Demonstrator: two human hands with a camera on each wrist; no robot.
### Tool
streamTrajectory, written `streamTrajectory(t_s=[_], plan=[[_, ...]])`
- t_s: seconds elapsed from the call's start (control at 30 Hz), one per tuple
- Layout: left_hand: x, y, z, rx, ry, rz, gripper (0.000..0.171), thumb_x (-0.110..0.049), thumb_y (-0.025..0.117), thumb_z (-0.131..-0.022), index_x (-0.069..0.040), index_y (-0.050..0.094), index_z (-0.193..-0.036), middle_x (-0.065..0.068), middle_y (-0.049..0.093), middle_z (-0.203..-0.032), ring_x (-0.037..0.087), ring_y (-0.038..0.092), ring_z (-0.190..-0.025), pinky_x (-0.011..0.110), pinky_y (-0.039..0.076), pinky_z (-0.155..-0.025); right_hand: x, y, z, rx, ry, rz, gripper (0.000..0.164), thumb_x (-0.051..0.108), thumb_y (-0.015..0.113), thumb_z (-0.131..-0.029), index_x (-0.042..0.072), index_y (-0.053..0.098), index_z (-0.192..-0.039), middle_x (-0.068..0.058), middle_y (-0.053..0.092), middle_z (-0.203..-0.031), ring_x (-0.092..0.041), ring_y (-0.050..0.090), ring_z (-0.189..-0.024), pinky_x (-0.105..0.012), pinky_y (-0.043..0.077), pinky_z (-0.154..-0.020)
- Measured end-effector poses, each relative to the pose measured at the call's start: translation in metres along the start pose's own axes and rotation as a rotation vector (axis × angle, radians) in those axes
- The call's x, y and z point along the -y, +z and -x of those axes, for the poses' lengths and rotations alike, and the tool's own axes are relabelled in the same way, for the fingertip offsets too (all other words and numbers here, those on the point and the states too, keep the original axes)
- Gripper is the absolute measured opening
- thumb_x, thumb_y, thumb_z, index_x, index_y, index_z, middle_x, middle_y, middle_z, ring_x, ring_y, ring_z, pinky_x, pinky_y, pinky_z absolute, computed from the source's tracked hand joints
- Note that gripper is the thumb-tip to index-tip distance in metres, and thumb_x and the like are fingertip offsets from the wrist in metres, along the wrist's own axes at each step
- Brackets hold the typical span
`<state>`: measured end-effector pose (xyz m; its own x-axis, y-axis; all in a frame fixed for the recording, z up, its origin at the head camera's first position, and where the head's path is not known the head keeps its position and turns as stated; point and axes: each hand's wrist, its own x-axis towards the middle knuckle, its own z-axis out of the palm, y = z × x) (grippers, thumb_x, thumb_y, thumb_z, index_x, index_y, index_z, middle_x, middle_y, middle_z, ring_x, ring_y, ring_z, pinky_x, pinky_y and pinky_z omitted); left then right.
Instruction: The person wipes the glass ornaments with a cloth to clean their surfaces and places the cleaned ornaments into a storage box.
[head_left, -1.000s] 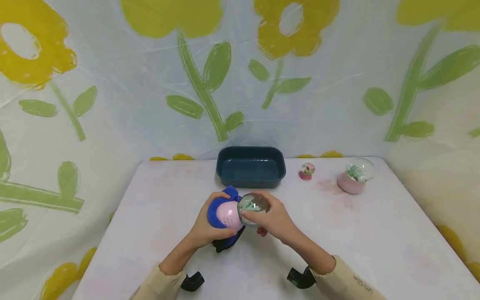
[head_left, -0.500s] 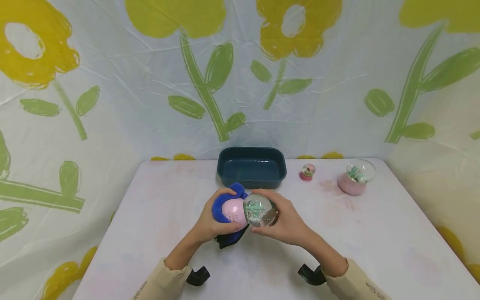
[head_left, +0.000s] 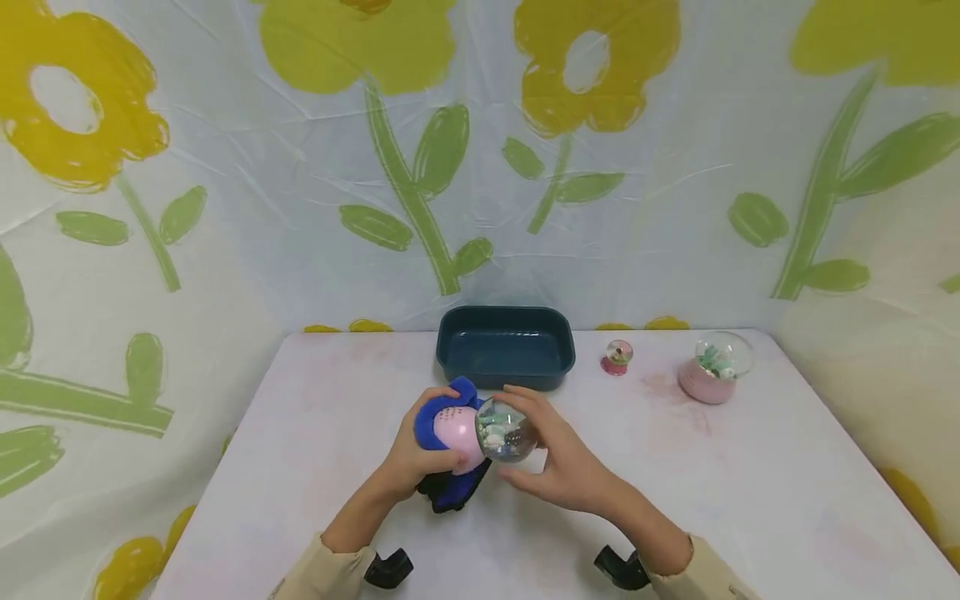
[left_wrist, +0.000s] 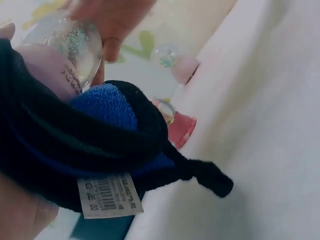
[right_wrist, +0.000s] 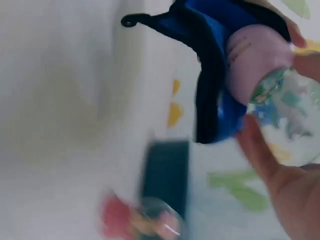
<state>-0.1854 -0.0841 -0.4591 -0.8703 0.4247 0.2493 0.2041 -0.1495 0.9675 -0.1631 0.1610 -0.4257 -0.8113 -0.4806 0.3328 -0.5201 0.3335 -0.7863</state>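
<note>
A snow globe (head_left: 504,430) with a pink base is held on its side over the table, its clear ball pointing right. My left hand (head_left: 408,457) grips the pink base through a blue cloth (head_left: 427,423), whose dark edging and white label (left_wrist: 111,196) show in the left wrist view. Around the clear ball curl the fingers of my right hand (head_left: 572,467), with fingertips on top and the thumb at the lower side. Inside the ball are green and white figures and glitter. Part of the base is hidden by the cloth.
Behind the hands stands a dark teal rectangular basin (head_left: 506,381). To its right sit a tiny snow globe (head_left: 617,360) on a red-pink base and a larger snow globe (head_left: 707,385) on a pink base. A flower-printed sheet (head_left: 645,250) hangs behind the table.
The snow globe has turned in the hands: lettering on the base has shifted from the lower part to the top. The right hand has changed its hold on the ball.
</note>
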Motion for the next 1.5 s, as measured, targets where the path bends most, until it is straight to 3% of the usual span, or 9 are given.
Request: streamTrajectory(t_s=[0.1,0.27,0.47,0.7,0.93,1.03,1.23,1.33,1.5], plan=[[-0.001,0.000,-0.005,-0.015,0.007,-0.015,0.071,-0.014,0.084,-0.071,-0.014,0.045,-0.131,0.017,0.045,-0.131,0.037,0.050,-0.111,0.045,0.053,-0.079,-0.011,-0.004,-0.007,-0.020,-0.103,-0.021,0.078,0.014,0.084,-0.077,0.016,0.042,-0.143,-0.003,0.043,-0.141,-0.022,0.051,-0.105,-0.031,0.053,-0.062],[-0.003,0.003,-0.005,-0.013,0.048,-0.111,0.073,-0.012,0.085,-0.070,-0.016,0.045,-0.131,0.014,0.043,-0.135,0.039,0.048,-0.114,0.044,0.054,-0.080,-0.019,-0.001,-0.013,-0.103,-0.047,-0.120,0.070,0.009,0.084,-0.075,0.011,0.051,-0.136,-0.007,0.055,-0.124,-0.020,0.057,-0.076,-0.031,0.051,-0.050],[0.006,0.003,0.005,-0.028,-0.029,0.027,0.075,-0.015,0.084,-0.072,-0.015,0.042,-0.134,0.017,0.043,-0.134,0.037,0.050,-0.111,0.045,0.052,-0.081,-0.015,0.008,-0.011,-0.096,-0.045,0.020,0.067,0.031,0.080,-0.080,0.023,0.046,-0.138,-0.001,0.053,-0.129,-0.019,0.054,-0.108,-0.040,0.052,-0.083],[0.017,0.007,-0.003,-0.005,-0.064,0.122,0.072,-0.027,0.080,-0.077,-0.016,0.040,-0.135,0.017,0.043,-0.131,0.034,0.051,-0.109,0.045,0.052,-0.082,-0.020,0.001,-0.011,-0.030,-0.185,0.018,0.072,0.019,0.079,-0.081,0.016,0.041,-0.142,-0.002,0.046,-0.139,-0.023,0.045,-0.124,-0.041,0.044,-0.099],[0.014,0.016,-0.006,-0.008,-0.011,0.007,0.068,-0.022,0.082,-0.074,-0.016,0.046,-0.132,0.015,0.041,-0.136,0.038,0.047,-0.113,0.046,0.053,-0.081,-0.012,0.003,-0.007,-0.133,0.017,-0.005,0.058,0.024,0.075,-0.085,0.021,0.046,-0.136,-0.004,0.055,-0.126,-0.021,0.058,-0.100,-0.032,0.055,-0.075],[0.017,0.014,-0.007,-0.009,0.000,0.033,0.069,-0.024,0.082,-0.075,-0.014,0.045,-0.132,0.016,0.042,-0.135,0.038,0.048,-0.113,0.047,0.052,-0.082,-0.005,0.001,-0.007,-0.109,0.101,0.001,0.067,0.030,0.078,-0.083,0.023,0.042,-0.139,-0.005,0.052,-0.133,-0.022,0.056,-0.106,-0.034,0.054,-0.079],[0.015,0.010,-0.011,0.004,-0.061,0.144,0.067,-0.030,0.078,-0.078,-0.016,0.042,-0.133,0.017,0.042,-0.135,0.034,0.050,-0.111,0.045,0.050,-0.085,0.000,-0.014,-0.006,0.021,0.030,-0.038,0.086,0.022,0.083,-0.078,0.029,0.033,-0.147,-0.003,0.041,-0.143,-0.024,0.052,-0.104,-0.034,0.056,-0.065],[0.009,0.013,-0.011,0.022,-0.043,0.149,0.066,-0.031,0.077,-0.079,-0.014,0.043,-0.132,0.019,0.043,-0.132,0.034,0.051,-0.109,0.044,0.051,-0.084,0.000,-0.015,-0.004,-0.010,-0.010,-0.038,0.079,0.021,0.081,-0.080,0.026,0.037,-0.144,-0.003,0.046,-0.137,-0.024,0.054,-0.098,-0.032,0.055,-0.059],[0.004,0.017,-0.008,0.034,0.003,0.134,0.068,-0.031,0.080,-0.077,-0.012,0.043,-0.131,0.019,0.045,-0.128,0.033,0.052,-0.107,0.044,0.052,-0.081,0.004,-0.008,-0.004,-0.118,0.044,0.080,0.066,0.033,0.077,-0.081,0.021,0.043,-0.136,0.000,0.056,-0.125,-0.017,0.058,-0.097,-0.031,0.055,-0.071]])
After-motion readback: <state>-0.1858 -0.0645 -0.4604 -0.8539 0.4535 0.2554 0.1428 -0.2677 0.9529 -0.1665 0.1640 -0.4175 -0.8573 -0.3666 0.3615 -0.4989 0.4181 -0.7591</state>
